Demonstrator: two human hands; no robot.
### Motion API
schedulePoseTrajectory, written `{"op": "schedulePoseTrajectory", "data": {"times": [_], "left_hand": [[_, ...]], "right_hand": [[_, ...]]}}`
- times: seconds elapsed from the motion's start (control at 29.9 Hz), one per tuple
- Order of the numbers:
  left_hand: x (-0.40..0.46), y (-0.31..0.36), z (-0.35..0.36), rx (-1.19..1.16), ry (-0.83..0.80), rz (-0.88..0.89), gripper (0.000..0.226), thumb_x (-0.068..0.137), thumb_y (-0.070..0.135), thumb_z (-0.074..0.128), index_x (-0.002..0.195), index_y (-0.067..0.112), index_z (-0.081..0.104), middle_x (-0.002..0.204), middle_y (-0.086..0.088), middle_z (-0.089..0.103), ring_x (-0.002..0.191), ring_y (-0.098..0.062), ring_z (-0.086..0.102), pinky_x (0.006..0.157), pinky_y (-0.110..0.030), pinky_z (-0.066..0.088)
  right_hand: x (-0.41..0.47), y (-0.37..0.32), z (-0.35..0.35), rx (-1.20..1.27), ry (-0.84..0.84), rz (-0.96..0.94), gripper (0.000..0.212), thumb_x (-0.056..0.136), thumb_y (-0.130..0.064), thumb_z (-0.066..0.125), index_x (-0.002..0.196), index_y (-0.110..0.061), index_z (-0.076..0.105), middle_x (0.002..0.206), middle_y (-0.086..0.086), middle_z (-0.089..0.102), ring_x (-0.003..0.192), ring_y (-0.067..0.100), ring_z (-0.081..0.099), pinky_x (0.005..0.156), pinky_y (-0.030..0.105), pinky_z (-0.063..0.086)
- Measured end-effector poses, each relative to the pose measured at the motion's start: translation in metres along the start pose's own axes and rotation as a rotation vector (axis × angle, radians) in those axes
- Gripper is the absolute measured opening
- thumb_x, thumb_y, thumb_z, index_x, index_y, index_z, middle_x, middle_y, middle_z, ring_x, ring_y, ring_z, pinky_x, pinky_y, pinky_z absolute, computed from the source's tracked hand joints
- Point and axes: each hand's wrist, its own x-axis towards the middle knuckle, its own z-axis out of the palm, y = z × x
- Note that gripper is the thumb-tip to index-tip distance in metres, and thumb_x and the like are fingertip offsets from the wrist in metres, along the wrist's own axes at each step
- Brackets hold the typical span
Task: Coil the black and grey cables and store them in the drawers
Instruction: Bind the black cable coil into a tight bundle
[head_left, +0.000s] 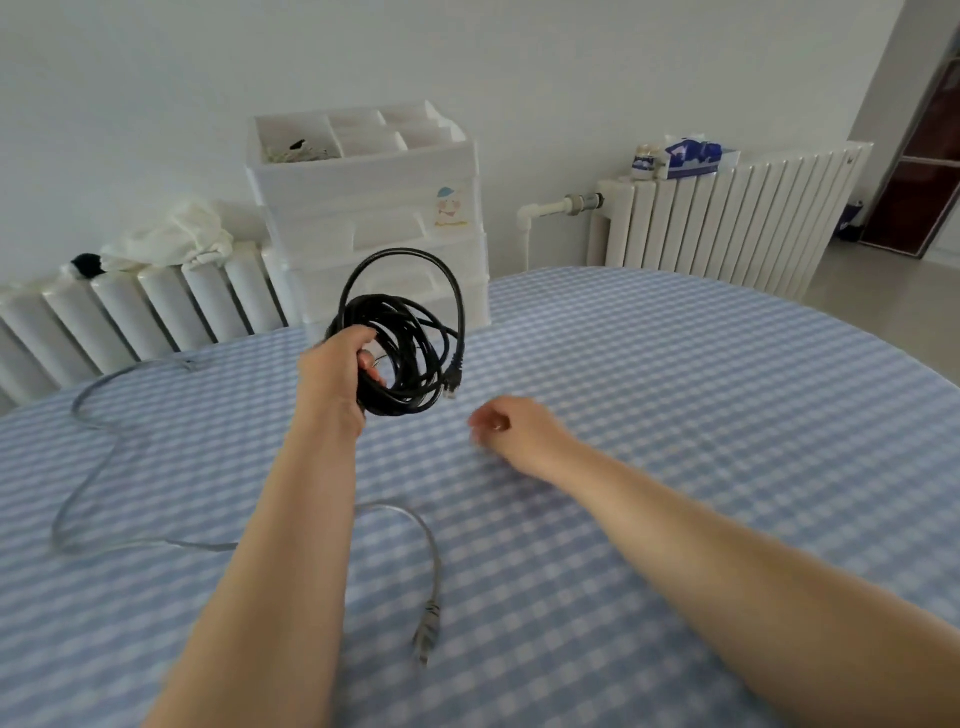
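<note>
A: Where is the black cable (410, 358)?

B: Bunched into a loose coil and lifted off the table, gripped in the left hand (337, 371). The fingers wrap the left side of the bundle. One larger loop stands up above the rest, and a plug end dangles on the coil's right side.

A: And the right hand (511, 423)?

B: It holds nothing. It sits low over the checked tablecloth (675, 415), just right of and below the coil, with the fingers curled in loosely. It is blurred, so I cannot tell whether it touches the cloth.

A: The grey cable (83, 467)?

B: Uncoiled, lying flat on the cloth. It wanders in wide curves to the left of the left forearm, passes under that arm, then arcs round between the two forearms and ends in a grey plug (427, 631) close to the viewer.

A: Where are the drawers?

B: A white plastic drawer unit (374, 228) stands beyond the left hand, past the table's far edge, directly behind the raised coil. Its top is an open divided tray with some small items in the left compartment. The drawers look closed.

A: Anything else around?

B: A white radiator (727, 223) far beyond the right hand, with a blue box on top. Another radiator (130, 317) sits beyond and left of the left hand, with a pale cloth (171, 236) on it.
</note>
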Motion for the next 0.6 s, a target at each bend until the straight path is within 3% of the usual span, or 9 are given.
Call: {"op": "schedulePoseTrajectory", "data": {"times": [0.07, 0.13, 0.2, 0.3, 0.4, 0.5, 0.6], "left_hand": [[0.008, 0.004, -0.011, 0.006, 0.055, 0.035, 0.008, 0.086, 0.010, 0.057, 0.079, 0.011, 0.053, 0.044, 0.003, 0.040, 0.038, -0.012, 0.035, 0.047, -0.024, 0.036], [0.011, 0.005, -0.016, 0.012, 0.105, 0.077, 0.010, 0.085, 0.008, 0.056, 0.076, 0.013, 0.052, 0.050, 0.001, 0.040, 0.042, -0.013, 0.035, 0.048, -0.026, 0.035], [0.013, 0.002, -0.020, 0.030, 0.144, 0.093, 0.011, 0.083, 0.009, 0.057, 0.075, 0.014, 0.052, 0.052, 0.000, 0.041, 0.042, -0.014, 0.037, 0.049, -0.026, 0.037], [0.015, -0.002, -0.023, 0.005, 0.145, 0.072, 0.009, 0.083, 0.010, 0.058, 0.077, 0.012, 0.053, 0.051, 0.000, 0.041, 0.041, -0.014, 0.037, 0.049, -0.026, 0.038], [0.018, 0.000, -0.028, -0.022, 0.135, 0.064, 0.005, 0.083, 0.011, 0.058, 0.083, 0.011, 0.053, 0.053, 0.000, 0.039, 0.043, -0.014, 0.036, 0.047, -0.023, 0.036], [0.021, 0.002, -0.034, -0.050, 0.156, 0.061, 0.007, 0.083, 0.011, 0.058, 0.086, 0.010, 0.051, 0.055, 0.000, 0.038, 0.045, -0.014, 0.035, 0.046, -0.022, 0.036], [0.023, 0.001, -0.035, -0.071, 0.172, 0.022, 0.006, 0.084, 0.010, 0.058, 0.083, 0.011, 0.051, 0.050, 0.002, 0.039, 0.038, -0.012, 0.036, 0.044, -0.019, 0.037]], "right_hand": [[0.020, -0.012, 0.017, -0.188, 0.005, -0.109, 0.027, 0.096, -0.016, 0.051, 0.117, -0.028, 0.064, 0.121, -0.007, 0.059, 0.111, 0.016, 0.057, 0.085, 0.026, 0.044], [0.035, -0.027, 0.028, -0.425, -0.048, -0.226, 0.052, 0.094, 0.000, 0.042, 0.134, -0.029, 0.053, 0.145, -0.003, 0.041, 0.127, 0.021, 0.046, 0.096, 0.034, 0.043], [0.048, -0.043, 0.034, -0.655, -0.110, -0.321, 0.063, 0.091, 0.006, 0.038, 0.146, -0.024, 0.037, 0.154, 0.004, 0.031, 0.133, 0.027, 0.039, 0.100, 0.039, 0.041], [0.062, -0.056, 0.045, -0.788, -0.121, -0.364, 0.041, 0.095, -0.007, 0.044, 0.136, -0.004, 0.044, 0.134, 0.019, 0.051, 0.121, 0.036, 0.050, 0.091, 0.038, 0.043], [0.078, -0.060, 0.056, -0.829, -0.122, -0.429, 0.032, 0.094, -0.017, 0.051, 0.123, -0.002, 0.056, 0.120, 0.019, 0.060, 0.113, 0.035, 0.056, 0.088, 0.037, 0.044], [0.080, -0.067, 0.055, -0.835, -0.132, -0.460, 0.029, 0.095, -0.011, 0.048, 0.121, -0.003, 0.058, 0.122, 0.016, 0.061, 0.113, 0.033, 0.056, 0.090, 0.037, 0.046], [0.083, -0.055, 0.052, -1.009, -0.099, -0.632, 0.037, 0.095, -0.001, 0.040, 0.128, -0.011, 0.054, 0.132, 0.008, 0.053, 0.119, 0.029, 0.052, 0.087, 0.037, 0.044]]}}
